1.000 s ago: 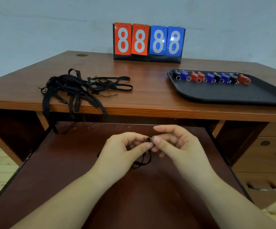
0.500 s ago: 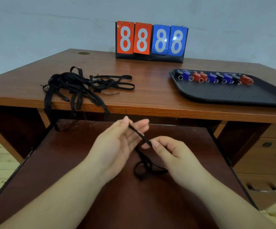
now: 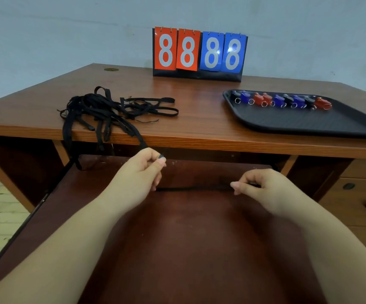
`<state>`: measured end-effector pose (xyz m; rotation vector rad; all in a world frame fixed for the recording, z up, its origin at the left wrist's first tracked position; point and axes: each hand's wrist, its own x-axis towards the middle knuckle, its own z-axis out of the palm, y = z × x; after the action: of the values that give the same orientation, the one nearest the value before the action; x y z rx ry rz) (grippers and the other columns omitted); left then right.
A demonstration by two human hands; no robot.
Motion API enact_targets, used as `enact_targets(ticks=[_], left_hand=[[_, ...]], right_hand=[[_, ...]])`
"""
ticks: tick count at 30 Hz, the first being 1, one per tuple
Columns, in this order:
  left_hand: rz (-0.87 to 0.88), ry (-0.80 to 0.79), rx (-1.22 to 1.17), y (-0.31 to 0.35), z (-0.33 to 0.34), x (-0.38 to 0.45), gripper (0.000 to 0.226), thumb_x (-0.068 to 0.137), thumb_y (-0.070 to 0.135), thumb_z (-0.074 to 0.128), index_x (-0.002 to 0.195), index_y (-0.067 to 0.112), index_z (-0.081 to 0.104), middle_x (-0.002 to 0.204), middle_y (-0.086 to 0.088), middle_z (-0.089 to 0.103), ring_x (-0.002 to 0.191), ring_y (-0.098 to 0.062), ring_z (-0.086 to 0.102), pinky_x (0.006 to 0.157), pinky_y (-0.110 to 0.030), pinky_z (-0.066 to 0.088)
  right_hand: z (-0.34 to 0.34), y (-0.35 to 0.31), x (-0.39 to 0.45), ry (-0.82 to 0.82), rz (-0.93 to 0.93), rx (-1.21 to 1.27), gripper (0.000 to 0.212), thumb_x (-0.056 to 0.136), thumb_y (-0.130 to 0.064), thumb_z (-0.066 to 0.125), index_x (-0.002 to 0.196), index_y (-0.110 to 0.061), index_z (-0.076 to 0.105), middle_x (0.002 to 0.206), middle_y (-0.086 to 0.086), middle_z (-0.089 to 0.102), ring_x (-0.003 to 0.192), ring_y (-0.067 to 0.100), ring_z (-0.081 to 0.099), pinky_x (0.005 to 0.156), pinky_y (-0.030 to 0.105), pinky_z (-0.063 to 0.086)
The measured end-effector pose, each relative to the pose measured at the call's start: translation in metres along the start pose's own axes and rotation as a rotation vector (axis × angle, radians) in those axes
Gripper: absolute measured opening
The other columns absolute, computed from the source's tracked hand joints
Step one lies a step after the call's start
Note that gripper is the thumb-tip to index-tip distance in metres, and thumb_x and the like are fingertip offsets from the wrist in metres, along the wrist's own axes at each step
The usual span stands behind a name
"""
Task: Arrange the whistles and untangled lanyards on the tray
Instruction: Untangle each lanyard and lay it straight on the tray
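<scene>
A black lanyard [image 3: 190, 189] is stretched taut between my two hands above the pull-out shelf. My left hand [image 3: 141, 172] pinches its left end, my right hand [image 3: 258, 185] pinches its right end. A tangled pile of black lanyards [image 3: 111, 108] lies on the desk's left side, with several straps hanging over the front edge. At the right, a black tray [image 3: 309, 121] holds a row of several blue, red and black whistles [image 3: 280, 100] with metal rings along its far edge.
A flip scoreboard [image 3: 199, 53] reading 8888 stands at the back of the wooden desk [image 3: 199, 106]. The pull-out shelf [image 3: 188, 249] lies under my forearms. Drawers [image 3: 364, 205] are at the right.
My hands have moved apart, drawing the bunched lanyard out into a straight line. The left hand rose toward the desk edge; the right hand moved right.
</scene>
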<state>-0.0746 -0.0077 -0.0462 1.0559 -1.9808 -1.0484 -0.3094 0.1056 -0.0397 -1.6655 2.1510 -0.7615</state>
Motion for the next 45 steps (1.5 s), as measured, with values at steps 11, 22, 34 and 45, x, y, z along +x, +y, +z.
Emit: enact_targets(ticks=[11,22,34,45], left_hand=[[0.135,-0.026,0.014,0.018,0.031,-0.022,0.014,0.098,0.029,0.039,0.088,0.025,0.048,0.103,0.016,0.068,0.098,0.002,0.060,0.087,-0.025,0.046],[0.114,0.018,0.192,0.009,0.019,-0.014,0.014,0.098,0.032,0.037,0.087,0.026,0.043,0.080,-0.011,0.063,0.074,-0.023,0.061,0.073,-0.044,0.048],[0.048,-0.032,0.227,-0.006,0.014,-0.007,0.016,0.098,0.030,0.039,0.082,0.027,0.043,0.079,-0.015,0.061,0.074,-0.029,0.060,0.075,-0.049,0.048],[0.071,-0.171,0.104,0.006,0.033,-0.020,0.016,0.098,0.030,0.041,0.083,0.026,0.047,0.066,0.003,0.057,0.067,-0.015,0.058,0.071,-0.032,0.046]], right_hand=[[0.031,-0.038,-0.012,0.106,-0.181,0.199,0.021,0.085,-0.035,0.062,0.066,-0.029,0.065,0.068,-0.009,0.065,0.071,-0.001,0.059,0.066,0.008,0.039],[0.036,-0.040,-0.015,-0.024,-0.195,0.059,0.027,0.092,-0.041,0.049,0.068,-0.029,0.057,0.060,-0.011,0.055,0.063,0.001,0.052,0.059,0.015,0.037],[0.016,-0.021,0.000,0.393,0.059,0.641,0.016,0.088,-0.024,0.062,0.073,-0.018,0.063,0.063,-0.006,0.061,0.051,0.001,0.052,0.057,0.019,0.046],[0.010,-0.039,-0.008,0.123,0.172,1.502,0.019,0.074,-0.034,0.058,0.068,-0.017,0.053,0.056,-0.005,0.053,0.054,0.006,0.057,0.075,0.029,0.051]])
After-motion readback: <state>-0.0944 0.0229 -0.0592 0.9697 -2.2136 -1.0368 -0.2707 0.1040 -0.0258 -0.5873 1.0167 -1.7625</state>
